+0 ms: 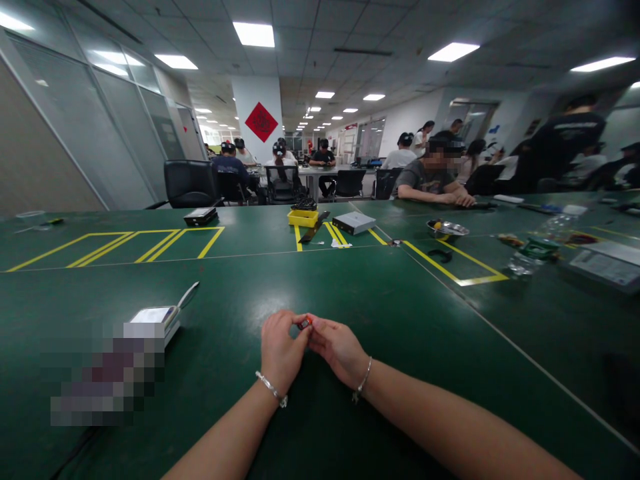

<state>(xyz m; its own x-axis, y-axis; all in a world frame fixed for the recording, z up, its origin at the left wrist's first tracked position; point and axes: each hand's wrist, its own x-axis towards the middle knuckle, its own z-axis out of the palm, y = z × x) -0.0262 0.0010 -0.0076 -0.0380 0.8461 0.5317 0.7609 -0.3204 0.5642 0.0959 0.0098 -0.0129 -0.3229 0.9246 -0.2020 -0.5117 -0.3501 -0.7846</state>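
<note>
Both hands meet over the green tabletop [225,360] in front of me. Between their fingertips is a small orange-red piece [307,322]; it is too small and too covered to name its kind. My left hand [281,345] is closed in a pinch at the piece's left side, with a dark bit showing by the index finger. From the right, my right hand [341,348] pinches the same piece between thumb and fingers. A silvery bracelet sits on each wrist.
To the left lies a device with a bright screen [153,315], partly pixelated, with a cable. Farther off stand a yellow tray [303,218], a grey box [354,223], a metal bowl [447,229] and a plastic bottle [543,247]. A person [435,175] leans on the table's far side.
</note>
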